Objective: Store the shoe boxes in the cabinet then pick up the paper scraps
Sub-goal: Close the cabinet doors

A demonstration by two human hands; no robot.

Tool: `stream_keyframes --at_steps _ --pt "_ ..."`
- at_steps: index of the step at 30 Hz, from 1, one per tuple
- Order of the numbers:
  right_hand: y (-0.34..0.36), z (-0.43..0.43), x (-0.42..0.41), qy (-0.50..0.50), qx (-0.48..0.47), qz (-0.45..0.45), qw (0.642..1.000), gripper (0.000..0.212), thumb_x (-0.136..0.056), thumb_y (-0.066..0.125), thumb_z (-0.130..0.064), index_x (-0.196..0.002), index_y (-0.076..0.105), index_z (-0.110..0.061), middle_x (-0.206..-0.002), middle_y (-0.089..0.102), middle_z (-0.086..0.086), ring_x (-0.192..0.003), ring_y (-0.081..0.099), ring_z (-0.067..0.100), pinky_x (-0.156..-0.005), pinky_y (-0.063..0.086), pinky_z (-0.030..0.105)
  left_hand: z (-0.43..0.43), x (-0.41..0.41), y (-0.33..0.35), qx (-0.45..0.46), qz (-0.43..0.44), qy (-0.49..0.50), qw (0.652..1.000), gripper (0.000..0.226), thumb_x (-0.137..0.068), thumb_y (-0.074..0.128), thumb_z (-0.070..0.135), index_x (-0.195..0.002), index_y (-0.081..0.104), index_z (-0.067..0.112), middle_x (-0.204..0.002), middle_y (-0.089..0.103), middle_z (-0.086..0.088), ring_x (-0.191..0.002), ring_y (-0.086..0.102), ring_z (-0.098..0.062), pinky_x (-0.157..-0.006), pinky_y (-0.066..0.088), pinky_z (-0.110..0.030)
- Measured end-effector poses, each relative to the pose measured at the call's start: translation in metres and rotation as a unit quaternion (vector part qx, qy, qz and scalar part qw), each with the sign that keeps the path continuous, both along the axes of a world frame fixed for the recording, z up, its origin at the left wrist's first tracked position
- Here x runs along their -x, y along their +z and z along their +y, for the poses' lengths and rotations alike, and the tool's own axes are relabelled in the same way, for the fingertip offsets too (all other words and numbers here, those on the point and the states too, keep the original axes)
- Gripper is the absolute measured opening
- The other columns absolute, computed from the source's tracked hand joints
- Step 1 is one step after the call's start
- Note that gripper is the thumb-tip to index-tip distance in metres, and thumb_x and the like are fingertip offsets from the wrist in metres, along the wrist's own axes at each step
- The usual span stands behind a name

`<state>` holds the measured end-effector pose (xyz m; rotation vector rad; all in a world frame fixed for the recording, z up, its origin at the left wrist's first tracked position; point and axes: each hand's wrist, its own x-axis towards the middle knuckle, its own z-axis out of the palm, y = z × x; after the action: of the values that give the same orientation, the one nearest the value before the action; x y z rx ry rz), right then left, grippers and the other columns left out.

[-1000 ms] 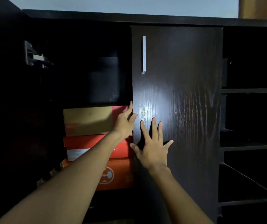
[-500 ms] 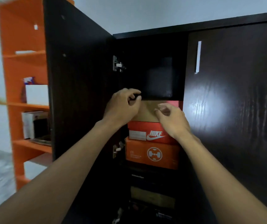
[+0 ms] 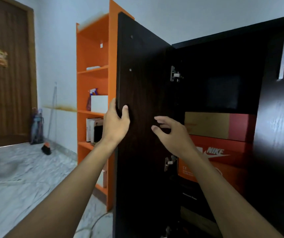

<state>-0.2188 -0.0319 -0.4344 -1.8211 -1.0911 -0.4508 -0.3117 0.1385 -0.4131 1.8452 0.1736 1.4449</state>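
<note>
Orange shelf unit (image 3: pixel 93 83), pale wall (image 3: pixel 60 48), marbled floor (image 3: pixel 26 177).

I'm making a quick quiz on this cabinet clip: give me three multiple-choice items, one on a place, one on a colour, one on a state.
1. Where is the left hand?
A. Gripping the free edge of the open cabinet door
B. On the metal handle of the shut door
C. Flat on the floor

2. What colour is the shelving unit beside the cabinet?
A. White
B. Orange
C. Green

3. What state is the right hand in?
A. Closed around a shoe box
B. Pressed flat on the shut door
C. Open and empty, in front of the stacked shoe boxes

Answers: 1 A, its fingers wrap the door's edge. 2 B, its panels and shelves are bright orange. 3 C, the fingers are spread and hold nothing.
</note>
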Motion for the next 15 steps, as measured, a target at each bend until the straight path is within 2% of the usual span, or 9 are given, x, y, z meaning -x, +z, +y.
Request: stream_keyframes --at_steps 2,5,7,8,9,10,11,13,15 --pt "-0.007 -0.003 0.002 0.005 0.000 0.002 1.000 0.041 -0.093 0.060 -0.046 -0.133 0.055 -0.038 -0.132 0.056 -0.019 -0.119 0.051 -0.003 -0.101 0.045 0.032 -0.004 0.005 -0.002 0.000 -0.006 -0.002 1.000 0.040 -0.102 0.047 0.029 -0.141 0.048 0.018 -0.129 0.059 0.007 -0.122 0.054 -0.012 -0.104 0.048 -0.036" --pt "-0.017 -0.012 0.006 0.013 -0.014 -0.003 1.000 0.042 -0.093 0.061 -0.043 -0.134 0.054 -0.037 -0.134 0.054 -0.019 -0.122 0.050 -0.004 -0.102 0.048 0.039 -0.020 0.014 -0.004 -0.014 0.001 -0.028 1.000 0.043 -0.103 0.045 0.028 -0.146 0.043 0.021 -0.121 0.061 0.006 -0.114 0.055 -0.005 -0.098 0.045 -0.018" --pt "-0.022 -0.020 0.012 0.027 -0.025 -0.009 0.999 0.046 -0.093 0.061 -0.043 -0.138 0.051 -0.038 -0.138 0.051 -0.020 -0.125 0.047 -0.005 -0.102 0.048 0.039 -0.034 0.019 -0.006 -0.036 0.012 -0.056 0.998 0.049 -0.103 0.046 0.028 -0.150 0.034 0.022 -0.106 0.064 -0.013 -0.092 0.056 0.002 -0.082 0.041 -0.001" --pt "-0.025 -0.025 0.016 0.035 -0.025 -0.011 0.999 0.049 -0.093 0.060 -0.045 -0.140 0.047 -0.040 -0.140 0.048 -0.021 -0.126 0.046 -0.006 -0.104 0.047 0.038 -0.043 0.020 -0.007 -0.047 0.021 -0.080 0.995 0.051 -0.103 0.046 0.028 -0.151 0.032 0.023 -0.099 0.063 -0.014 -0.082 0.055 0.005 -0.075 0.039 0.003" --pt "-0.027 -0.029 0.020 0.041 -0.021 -0.017 0.999 0.053 -0.093 0.059 -0.049 -0.143 0.042 -0.042 -0.142 0.045 -0.022 -0.128 0.043 -0.007 -0.105 0.045 0.035 -0.052 0.020 -0.008 -0.058 0.031 -0.112 0.992 0.051 -0.102 0.046 0.028 -0.151 0.031 0.025 -0.095 0.064 -0.006 -0.079 0.054 0.009 -0.073 0.038 0.004" --pt "-0.031 -0.034 0.023 0.044 -0.015 -0.029 0.999 0.058 -0.092 0.059 -0.053 -0.145 0.037 -0.045 -0.145 0.042 -0.023 -0.130 0.041 -0.008 -0.106 0.043 0.033 -0.060 0.019 -0.008 -0.072 0.041 -0.149 0.985 0.052 -0.102 0.046 0.029 -0.151 0.030 0.027 -0.099 0.064 0.007 -0.082 0.055 0.012 -0.076 0.039 0.003" --pt "-0.035 -0.039 0.026 0.042 -0.011 -0.044 0.998 0.065 -0.090 0.059 -0.055 -0.148 0.031 -0.046 -0.148 0.038 -0.023 -0.132 0.038 -0.008 -0.106 0.041 0.030 -0.068 0.016 -0.008 -0.089 0.050 -0.187 0.977 0.052 -0.102 0.045 0.029 -0.151 0.029 0.030 -0.112 0.061 0.016 -0.093 0.057 0.012 -0.082 0.041 0.000" --pt "-0.046 -0.052 0.027 0.028 -0.023 -0.060 0.998 0.076 -0.088 0.063 -0.055 -0.150 0.021 -0.047 -0.153 0.031 -0.023 -0.134 0.035 -0.009 -0.103 0.040 0.021 -0.084 0.003 -0.006 -0.124 0.072 -0.239 0.960 0.052 -0.103 0.043 0.031 -0.152 0.027 0.036 -0.138 0.049 0.016 -0.121 0.051 0.004 -0.102 0.040 -0.016" --pt "-0.055 -0.068 0.024 0.011 -0.053 -0.047 0.997 0.080 -0.088 0.067 -0.045 -0.151 0.016 -0.048 -0.152 0.030 -0.024 -0.130 0.037 -0.014 -0.091 0.041 0.005 -0.101 -0.013 -0.005 -0.149 0.089 -0.253 0.952 0.051 -0.103 0.041 0.033 -0.151 0.024 0.042 -0.143 0.042 0.015 -0.131 0.043 -0.001 -0.110 0.035 -0.025"
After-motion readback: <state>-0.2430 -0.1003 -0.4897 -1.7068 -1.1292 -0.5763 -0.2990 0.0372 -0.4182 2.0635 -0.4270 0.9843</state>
